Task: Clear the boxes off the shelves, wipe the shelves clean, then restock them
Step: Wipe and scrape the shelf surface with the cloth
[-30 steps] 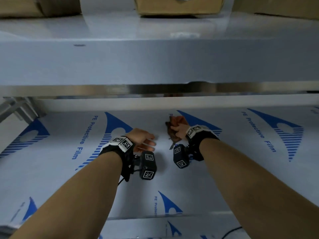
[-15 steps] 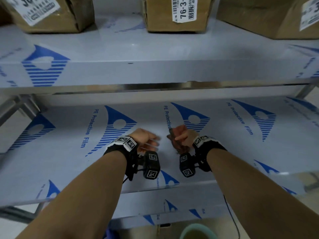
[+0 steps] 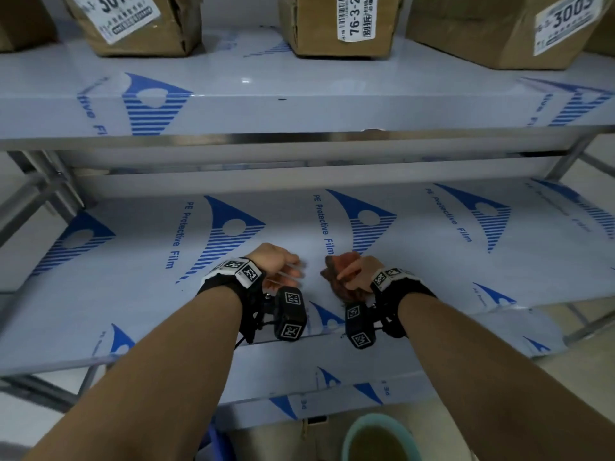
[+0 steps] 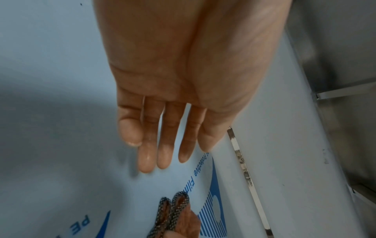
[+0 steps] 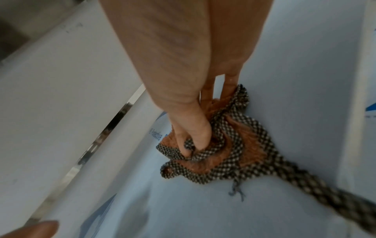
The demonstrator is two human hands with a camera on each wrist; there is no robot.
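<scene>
My right hand point(image 3: 354, 272) grips a bunched orange cloth point(image 3: 336, 277) with a black-and-white checked edge point(image 5: 234, 141), just above the middle shelf point(image 3: 432, 261) near its front. The thumb point(image 5: 195, 136) digs into the folds, and a checked tail trails off toward the lower right. My left hand point(image 3: 283, 269) hovers beside it to the left, fingers point(image 4: 162, 153) straight and wet, holding nothing. The shelf is covered in white film with blue print. Cardboard boxes point(image 3: 336, 24) with labels stand on the upper shelf point(image 3: 299, 104).
Two more boxes point(image 3: 133, 21) point(image 3: 506, 28) sit left and right on the upper shelf. A lower shelf edge point(image 3: 332, 384) shows beneath my arms. A pale green bucket point(image 3: 379, 440) stands on the floor below. Steel frame legs point(image 3: 43, 184) rise at the left.
Both hands have drawn back from deep in the middle shelf toward its front edge, the cloth coming along. My head has pulled back, so the upper boxes and the bucket show.
</scene>
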